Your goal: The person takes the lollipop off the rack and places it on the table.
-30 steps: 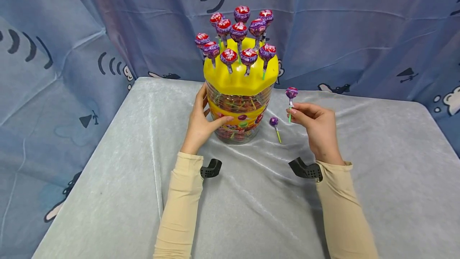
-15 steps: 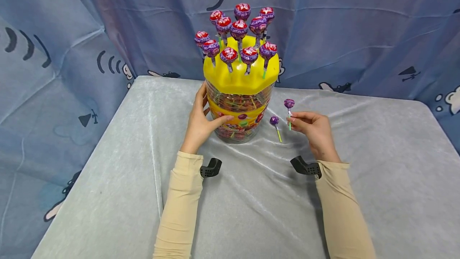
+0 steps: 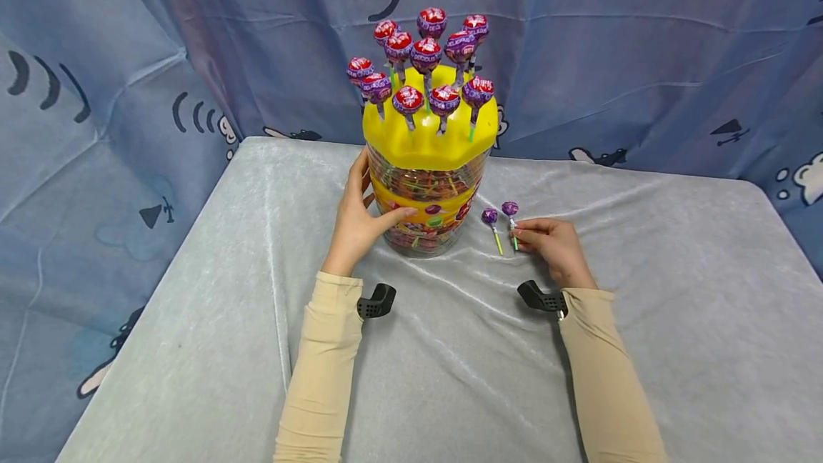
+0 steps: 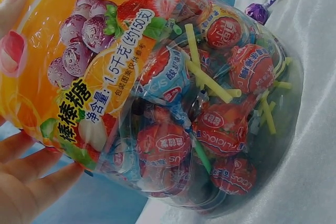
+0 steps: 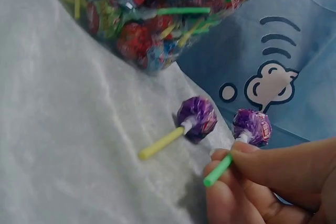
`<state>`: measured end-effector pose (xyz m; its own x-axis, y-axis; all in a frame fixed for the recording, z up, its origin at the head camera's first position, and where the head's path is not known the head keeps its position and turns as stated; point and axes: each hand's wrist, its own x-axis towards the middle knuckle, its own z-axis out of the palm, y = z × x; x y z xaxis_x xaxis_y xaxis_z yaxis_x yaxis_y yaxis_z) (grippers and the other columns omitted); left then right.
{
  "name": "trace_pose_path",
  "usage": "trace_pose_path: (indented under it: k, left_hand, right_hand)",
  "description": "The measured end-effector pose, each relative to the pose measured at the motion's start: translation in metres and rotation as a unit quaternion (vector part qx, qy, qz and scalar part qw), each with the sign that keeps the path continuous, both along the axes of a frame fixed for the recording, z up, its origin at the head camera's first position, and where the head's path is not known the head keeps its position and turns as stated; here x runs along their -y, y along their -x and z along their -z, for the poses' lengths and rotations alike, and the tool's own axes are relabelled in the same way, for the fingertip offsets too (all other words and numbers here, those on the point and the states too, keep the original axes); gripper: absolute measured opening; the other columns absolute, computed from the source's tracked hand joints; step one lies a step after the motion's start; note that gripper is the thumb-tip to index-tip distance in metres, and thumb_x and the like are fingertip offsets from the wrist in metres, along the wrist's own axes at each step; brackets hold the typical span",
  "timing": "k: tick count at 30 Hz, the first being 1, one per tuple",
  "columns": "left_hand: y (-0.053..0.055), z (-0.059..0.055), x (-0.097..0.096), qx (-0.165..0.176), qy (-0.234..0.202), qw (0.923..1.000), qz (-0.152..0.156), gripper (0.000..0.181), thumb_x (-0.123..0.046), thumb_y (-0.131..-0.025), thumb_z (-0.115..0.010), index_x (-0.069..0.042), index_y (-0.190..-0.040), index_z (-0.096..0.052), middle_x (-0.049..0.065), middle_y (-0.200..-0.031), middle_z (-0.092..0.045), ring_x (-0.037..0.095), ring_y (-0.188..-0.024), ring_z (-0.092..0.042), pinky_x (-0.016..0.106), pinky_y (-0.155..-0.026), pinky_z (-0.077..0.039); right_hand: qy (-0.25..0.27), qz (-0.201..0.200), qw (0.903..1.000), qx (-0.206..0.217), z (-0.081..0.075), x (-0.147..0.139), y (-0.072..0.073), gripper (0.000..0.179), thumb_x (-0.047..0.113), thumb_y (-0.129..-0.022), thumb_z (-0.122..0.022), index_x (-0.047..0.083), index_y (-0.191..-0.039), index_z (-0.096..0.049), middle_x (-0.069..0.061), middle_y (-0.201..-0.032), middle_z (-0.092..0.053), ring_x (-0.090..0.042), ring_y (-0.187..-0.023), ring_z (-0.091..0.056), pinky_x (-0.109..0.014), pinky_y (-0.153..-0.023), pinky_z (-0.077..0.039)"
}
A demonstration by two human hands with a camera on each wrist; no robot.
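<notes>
In the head view, my left hand [image 3: 352, 234] holds the side of a clear plastic lollipop jar [image 3: 421, 181], thumb across its orange label and fingers round the left side. Through the jar's wall [image 4: 231, 182], wrapped lollipops show in the left wrist view. Its yellow lid [image 3: 411, 150] bears several upright lollipops in red and purple wrappers. My right hand [image 3: 553, 245] pinches the green stick of a purple-wrapped lollipop [image 3: 510, 208], low at the table. Beside it lies a second purple lollipop [image 5: 197, 119] with a yellow stick; the two are apart.
A pale grey velvety cloth [image 3: 212, 306] covers the table. Behind and to the left hangs a blue patterned curtain [image 3: 611, 77], close to the table's back edge. Black wrist mounts [image 3: 377, 301] stick out inward from both sleeves.
My right hand has come down with the green-stick lollipop, from above the table to beside the yellow-stick one. The left hand and the jar have stayed in place.
</notes>
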<state>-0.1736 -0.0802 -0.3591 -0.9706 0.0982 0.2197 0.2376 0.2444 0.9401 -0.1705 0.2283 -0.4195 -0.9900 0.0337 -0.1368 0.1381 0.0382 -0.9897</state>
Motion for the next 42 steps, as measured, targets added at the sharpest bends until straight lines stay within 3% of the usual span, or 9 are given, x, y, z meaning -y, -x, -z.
trace_pose_path:
  k: [4, 11, 19, 29, 34, 42]
  left_hand:
    - [-0.0004, -0.0001, -0.0003, -0.003, -0.002, 1.0, 0.002, 0.099, -0.02, -0.079, -0.079, -0.02, -0.153, -0.013, 0.001, -0.154, -0.021, 0.021, -0.137, -0.028, 0.039, -0.108, -0.032]
    - [-0.001, 0.0009, -0.0002, -0.006, -0.008, 0.9999, 0.006, 0.098, -0.02, -0.079, -0.078, -0.022, -0.152, -0.013, 0.0, -0.154, -0.02, 0.022, -0.137, -0.027, 0.042, -0.108, -0.031]
    - [-0.0007, 0.0017, 0.0005, -0.01, -0.011, 0.9999, 0.008, 0.098, -0.02, -0.078, -0.079, -0.022, -0.152, -0.014, -0.001, -0.154, -0.02, 0.022, -0.137, -0.027, 0.041, -0.108, -0.032]
    - [-0.0015, -0.0005, 0.0001, -0.006, -0.012, 0.9999, 0.008, 0.099, -0.019, -0.078, -0.079, -0.021, -0.152, -0.014, 0.0, -0.154, -0.021, 0.021, -0.137, -0.028, 0.04, -0.107, -0.033]
    - [-0.001, -0.0001, 0.0004, -0.007, -0.008, 0.9999, 0.005, 0.099, -0.019, -0.078, -0.079, -0.021, -0.152, -0.014, 0.0, -0.154, -0.021, 0.021, -0.137, -0.028, 0.04, -0.107, -0.033]
    - [-0.0001, 0.0007, 0.0005, -0.007, -0.005, 1.0, 0.004, 0.099, -0.02, -0.078, -0.079, -0.021, -0.152, -0.014, 0.0, -0.154, -0.022, 0.02, -0.137, -0.028, 0.04, -0.108, -0.032]
  right_hand:
    - [-0.019, -0.002, 0.9998, 0.003, 0.0022, -0.0007, 0.0003, 0.034, -0.011, -0.087, -0.057, -0.03, -0.113, -0.047, 0.01, -0.072, -0.067, -0.001, -0.066, -0.063, -0.015, -0.062, -0.053]
    - [-0.037, -0.001, 0.9991, 0.022, 0.0008, 0.0, 0.0002, 0.035, -0.009, -0.088, -0.057, -0.03, -0.115, -0.047, 0.01, -0.072, -0.065, 0.0, -0.065, -0.062, -0.015, -0.062, -0.053]
    - [-0.083, 0.01, 0.9958, 0.037, -0.0007, 0.0022, 0.0006, 0.034, -0.003, -0.087, -0.063, -0.025, -0.112, -0.054, 0.012, -0.071, -0.064, 0.002, -0.065, -0.061, -0.015, -0.062, -0.053]
    - [-0.178, 0.022, 0.9834, 0.029, 0.0017, 0.0042, 0.0021, 0.03, 0.004, -0.085, -0.068, -0.017, -0.105, -0.063, 0.012, -0.067, -0.062, 0.004, -0.059, -0.057, -0.014, -0.057, -0.052]
    - [-0.18, 0.019, 0.9832, 0.02, 0.0029, 0.0033, 0.0012, 0.028, 0.003, -0.084, -0.068, -0.016, -0.105, -0.063, 0.011, -0.069, -0.063, 0.003, -0.062, -0.059, -0.015, -0.06, -0.053]
    - [-0.123, 0.015, 0.9922, 0.007, 0.0008, 0.001, 0.0002, 0.032, -0.001, -0.085, -0.065, -0.021, -0.108, -0.058, 0.01, -0.071, -0.066, 0.001, -0.063, -0.061, -0.017, -0.061, -0.054]
